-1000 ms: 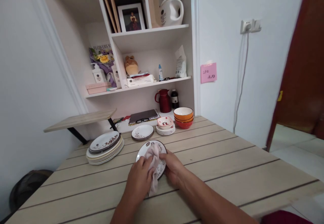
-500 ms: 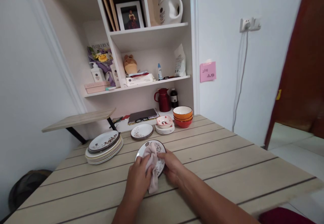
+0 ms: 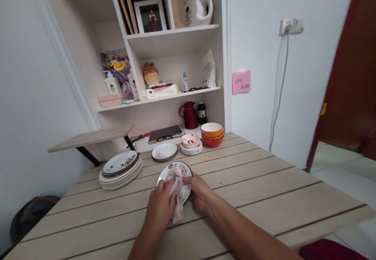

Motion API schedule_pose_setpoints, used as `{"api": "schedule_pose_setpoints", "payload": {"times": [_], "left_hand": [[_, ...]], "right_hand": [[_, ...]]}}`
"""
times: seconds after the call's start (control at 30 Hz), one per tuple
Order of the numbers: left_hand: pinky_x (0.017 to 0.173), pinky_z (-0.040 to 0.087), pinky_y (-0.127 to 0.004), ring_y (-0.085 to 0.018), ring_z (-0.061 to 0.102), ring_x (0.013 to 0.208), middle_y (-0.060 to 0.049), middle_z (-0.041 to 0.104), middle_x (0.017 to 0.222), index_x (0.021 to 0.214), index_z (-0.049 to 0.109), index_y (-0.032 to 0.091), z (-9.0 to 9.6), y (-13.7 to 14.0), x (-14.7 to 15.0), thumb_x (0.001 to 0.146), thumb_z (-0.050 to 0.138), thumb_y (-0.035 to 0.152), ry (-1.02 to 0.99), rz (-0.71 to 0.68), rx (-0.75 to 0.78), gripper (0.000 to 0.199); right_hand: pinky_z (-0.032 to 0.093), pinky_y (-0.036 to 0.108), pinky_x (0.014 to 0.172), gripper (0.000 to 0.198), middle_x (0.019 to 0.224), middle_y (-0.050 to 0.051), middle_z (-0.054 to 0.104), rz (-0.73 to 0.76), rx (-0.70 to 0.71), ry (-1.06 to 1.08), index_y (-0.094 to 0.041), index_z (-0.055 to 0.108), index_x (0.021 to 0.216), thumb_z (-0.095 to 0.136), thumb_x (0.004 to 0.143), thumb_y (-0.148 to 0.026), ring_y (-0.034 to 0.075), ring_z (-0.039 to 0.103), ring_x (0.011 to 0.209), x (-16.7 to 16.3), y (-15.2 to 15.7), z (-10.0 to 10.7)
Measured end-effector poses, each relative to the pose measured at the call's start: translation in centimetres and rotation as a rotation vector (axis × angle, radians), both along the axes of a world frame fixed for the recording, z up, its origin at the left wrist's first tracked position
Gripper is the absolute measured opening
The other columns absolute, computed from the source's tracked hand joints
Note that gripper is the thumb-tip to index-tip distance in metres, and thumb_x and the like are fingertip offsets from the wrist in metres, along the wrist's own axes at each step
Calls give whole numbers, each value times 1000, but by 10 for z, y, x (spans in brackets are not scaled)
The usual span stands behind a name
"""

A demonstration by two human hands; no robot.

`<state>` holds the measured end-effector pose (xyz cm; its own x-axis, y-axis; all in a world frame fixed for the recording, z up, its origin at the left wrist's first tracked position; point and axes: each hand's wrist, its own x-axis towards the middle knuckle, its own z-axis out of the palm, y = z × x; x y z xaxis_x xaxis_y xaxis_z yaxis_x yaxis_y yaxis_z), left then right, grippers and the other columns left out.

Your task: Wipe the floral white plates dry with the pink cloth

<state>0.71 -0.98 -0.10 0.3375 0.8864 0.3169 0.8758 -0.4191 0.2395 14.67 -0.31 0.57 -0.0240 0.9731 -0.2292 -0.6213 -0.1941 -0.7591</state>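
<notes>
In front of me a white plate (image 3: 186, 192) with a dark rim and brown flower pattern is held tilted above the wooden table (image 3: 252, 197). My right hand (image 3: 199, 193) grips its right edge, thumb on the face and fingers behind. My left hand (image 3: 161, 203) is closed on a pale pink cloth (image 3: 176, 185), pressing it to the plate's face; one end of the cloth hangs below the hand. Part of the plate is hidden under the cloth and fingers.
Stacked plates (image 3: 121, 170) stand at the left, smaller plates (image 3: 164, 151) at the back middle. Beyond are a panda-patterned dish (image 3: 190, 140) on small saucers (image 3: 191, 149) and stacked orange and red bowls (image 3: 212, 134). A raised wooden shelf (image 3: 91, 138) overhangs the left; a red jug (image 3: 189, 115) stands behind.
Almost nothing differs. Both hands, the cloth and the plate keep nearly the same place, and the whole view has shifted very slightly.
</notes>
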Motion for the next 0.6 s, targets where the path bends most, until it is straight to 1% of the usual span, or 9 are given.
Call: {"api": "schedule_pose_setpoints", "payload": {"times": [0.17,0.3,0.43,0.6], "left_hand": [[89,42,-35,-24,59,102,-10,58,114,130,54,24,0,-1,-1,92,42,28,-10,4,-19,40],[90,42,-37,-24,58,104,-10,58,116,130,53,25,-1,-1,-1,92,42,29,-25,-2,-9,40],[88,44,-37,-24,59,102,-10,59,115,130,54,25,-3,1,-1,91,42,28,-18,-2,5,40],[89,43,-38,-25,59,103,-11,58,116,129,54,24,-4,2,-1,92,40,29,-21,-14,14,40]], "right_hand": [[46,26,53,37,71,4,72,-5,-13,-5,-16,64,98,60,62,-10,15,60,53,0,1,1],[47,26,55,38,74,4,73,0,-2,17,-16,64,97,60,60,-10,15,62,56,0,0,2],[46,25,54,39,73,4,73,3,-19,-2,-16,64,99,59,61,-10,15,61,54,0,-1,3],[47,26,56,42,75,5,74,10,-3,-3,-16,64,101,58,60,-9,16,62,57,1,-2,4]]}}
